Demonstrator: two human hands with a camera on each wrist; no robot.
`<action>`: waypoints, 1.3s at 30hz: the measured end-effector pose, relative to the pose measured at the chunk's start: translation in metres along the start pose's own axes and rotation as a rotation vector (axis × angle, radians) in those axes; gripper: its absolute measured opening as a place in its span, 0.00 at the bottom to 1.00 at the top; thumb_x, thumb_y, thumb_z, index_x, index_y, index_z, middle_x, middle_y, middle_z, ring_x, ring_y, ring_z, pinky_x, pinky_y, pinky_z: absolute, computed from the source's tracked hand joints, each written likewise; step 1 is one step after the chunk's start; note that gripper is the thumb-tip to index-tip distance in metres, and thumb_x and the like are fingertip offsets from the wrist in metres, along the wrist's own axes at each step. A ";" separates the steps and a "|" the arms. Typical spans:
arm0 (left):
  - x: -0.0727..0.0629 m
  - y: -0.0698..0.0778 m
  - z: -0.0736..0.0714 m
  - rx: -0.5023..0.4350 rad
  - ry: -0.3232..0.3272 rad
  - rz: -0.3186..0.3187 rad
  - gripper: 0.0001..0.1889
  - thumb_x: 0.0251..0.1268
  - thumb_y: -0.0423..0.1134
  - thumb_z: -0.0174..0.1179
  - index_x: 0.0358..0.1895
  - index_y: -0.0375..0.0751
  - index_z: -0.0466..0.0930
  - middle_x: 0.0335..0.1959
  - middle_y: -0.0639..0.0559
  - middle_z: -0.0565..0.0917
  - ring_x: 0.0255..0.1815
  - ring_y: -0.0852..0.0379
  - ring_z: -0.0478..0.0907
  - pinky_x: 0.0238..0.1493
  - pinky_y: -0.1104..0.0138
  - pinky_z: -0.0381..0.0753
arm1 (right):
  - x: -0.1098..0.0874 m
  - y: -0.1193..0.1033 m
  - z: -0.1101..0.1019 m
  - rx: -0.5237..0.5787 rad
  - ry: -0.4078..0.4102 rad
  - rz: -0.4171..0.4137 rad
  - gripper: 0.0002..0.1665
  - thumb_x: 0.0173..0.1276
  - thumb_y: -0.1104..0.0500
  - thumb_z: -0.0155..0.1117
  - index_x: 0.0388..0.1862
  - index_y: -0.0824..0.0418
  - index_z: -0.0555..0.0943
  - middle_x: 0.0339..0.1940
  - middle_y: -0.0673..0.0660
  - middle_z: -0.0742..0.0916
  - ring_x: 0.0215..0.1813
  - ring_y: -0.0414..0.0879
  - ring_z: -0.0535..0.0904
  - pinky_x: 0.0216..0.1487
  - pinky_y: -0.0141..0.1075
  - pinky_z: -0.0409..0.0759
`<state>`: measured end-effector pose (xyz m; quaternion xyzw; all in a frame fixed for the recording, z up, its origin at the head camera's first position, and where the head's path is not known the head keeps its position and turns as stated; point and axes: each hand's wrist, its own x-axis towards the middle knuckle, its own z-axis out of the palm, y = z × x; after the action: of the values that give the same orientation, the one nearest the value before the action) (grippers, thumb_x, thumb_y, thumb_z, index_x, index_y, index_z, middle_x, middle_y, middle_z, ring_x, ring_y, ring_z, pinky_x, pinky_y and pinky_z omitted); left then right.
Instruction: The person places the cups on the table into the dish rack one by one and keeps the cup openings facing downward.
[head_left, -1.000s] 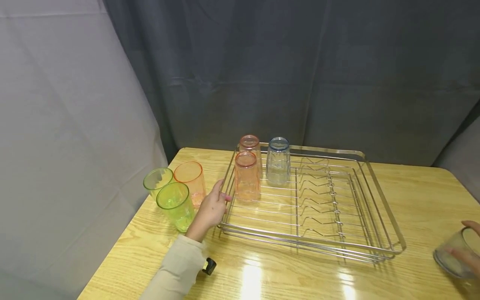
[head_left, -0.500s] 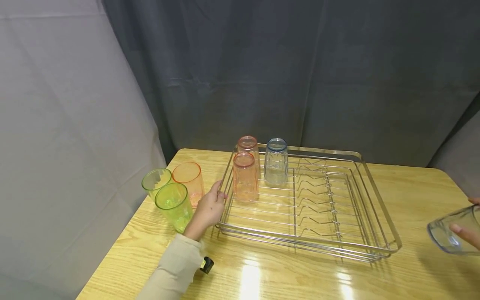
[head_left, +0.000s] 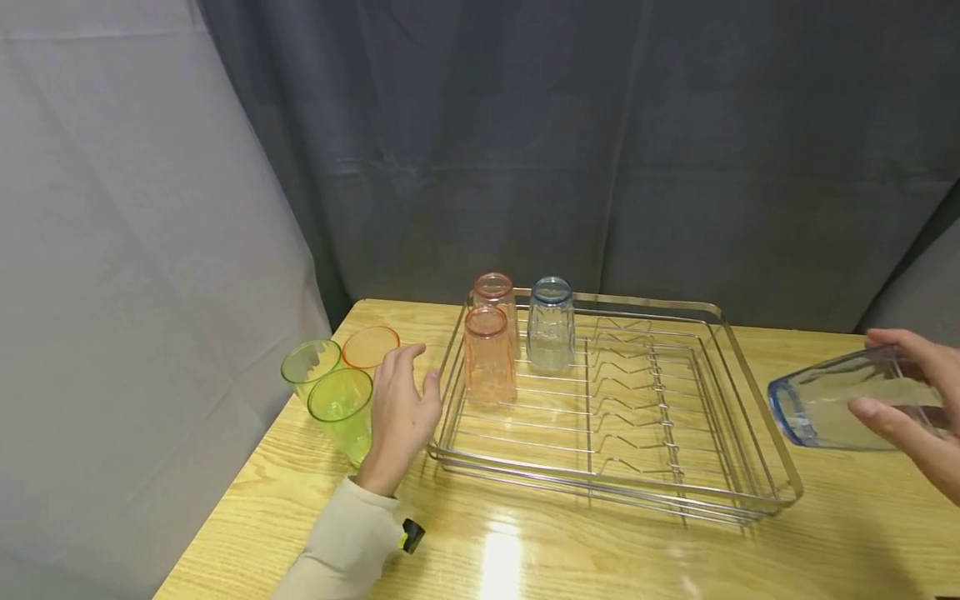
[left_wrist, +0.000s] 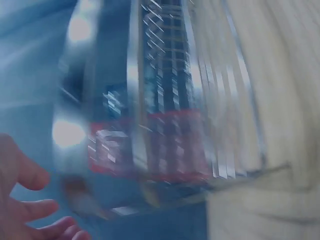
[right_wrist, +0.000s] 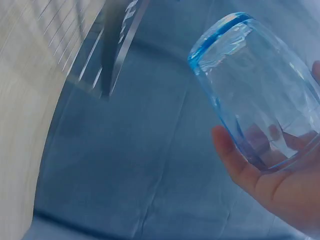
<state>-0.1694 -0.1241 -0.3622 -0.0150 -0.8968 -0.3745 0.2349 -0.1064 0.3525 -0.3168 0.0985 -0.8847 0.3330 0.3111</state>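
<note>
My right hand (head_left: pixel 930 408) grips a clear drinking glass (head_left: pixel 825 404) with a blue base, raised by the rack's right side. The glass lies tilted on its side, base to the left; in the right wrist view thumb and fingers wrap its mouth end (right_wrist: pixel 272 125). My left hand (head_left: pixel 399 421) holds nothing, fingers apart, between the wire dish rack (head_left: pixel 600 479) and the glasses on the left. It partly hides an orange glass (head_left: pixel 371 347). Two green glasses, one in front (head_left: pixel 341 408) and one behind (head_left: pixel 309 362), stand upright beside it.
Upside down at the rack's left rear stand two pinkish-orange glasses, one nearer (head_left: pixel 491 358) and one farther (head_left: pixel 493 286), and a blue-based clear one (head_left: pixel 551 333). A small black object (head_left: pixel 412 535) shows by the left sleeve. Dark curtain (head_left: pixel 480 150) hangs behind the table.
My right hand has lifted the clear glass off the table at right and brought it left toward the rack, tipping it over. My left hand has let go of the rack's rim and shifted left.
</note>
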 end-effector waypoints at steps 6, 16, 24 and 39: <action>-0.018 0.047 -0.011 -0.066 0.088 0.326 0.18 0.62 0.32 0.63 0.56 0.37 0.79 0.55 0.43 0.81 0.57 0.46 0.77 0.58 0.52 0.77 | 0.002 -0.027 0.015 0.157 -0.225 -0.081 0.41 0.69 0.73 0.57 0.78 0.58 0.58 0.69 0.33 0.65 0.66 0.24 0.58 0.52 0.09 0.57; -0.038 0.105 0.000 -0.088 -0.204 0.589 0.27 0.61 0.43 0.67 0.63 0.41 0.74 0.60 0.50 0.78 0.61 0.54 0.77 0.61 0.61 0.79 | 0.007 -0.084 0.051 0.363 -0.357 -0.180 0.37 0.71 0.76 0.49 0.77 0.62 0.56 0.68 0.47 0.71 0.63 0.34 0.68 0.51 0.16 0.71; -0.047 0.117 0.012 0.058 -0.322 0.687 0.43 0.57 0.57 0.69 0.72 0.44 0.62 0.66 0.51 0.74 0.68 0.56 0.72 0.66 0.63 0.76 | 0.003 -0.108 0.073 0.547 -0.403 -0.128 0.34 0.76 0.70 0.46 0.78 0.60 0.54 0.68 0.51 0.71 0.63 0.37 0.70 0.49 0.24 0.79; -0.051 0.111 0.022 -0.076 -0.370 0.573 0.45 0.57 0.54 0.71 0.73 0.44 0.59 0.60 0.52 0.79 0.57 0.60 0.79 0.56 0.67 0.80 | -0.009 -0.119 0.102 0.472 -0.381 -0.007 0.29 0.80 0.61 0.41 0.77 0.48 0.57 0.64 0.47 0.73 0.58 0.34 0.73 0.49 0.32 0.80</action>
<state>-0.1102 -0.0217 -0.3239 -0.3430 -0.8689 -0.3175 0.1632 -0.1038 0.1958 -0.3193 0.2319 -0.8249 0.5037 0.1095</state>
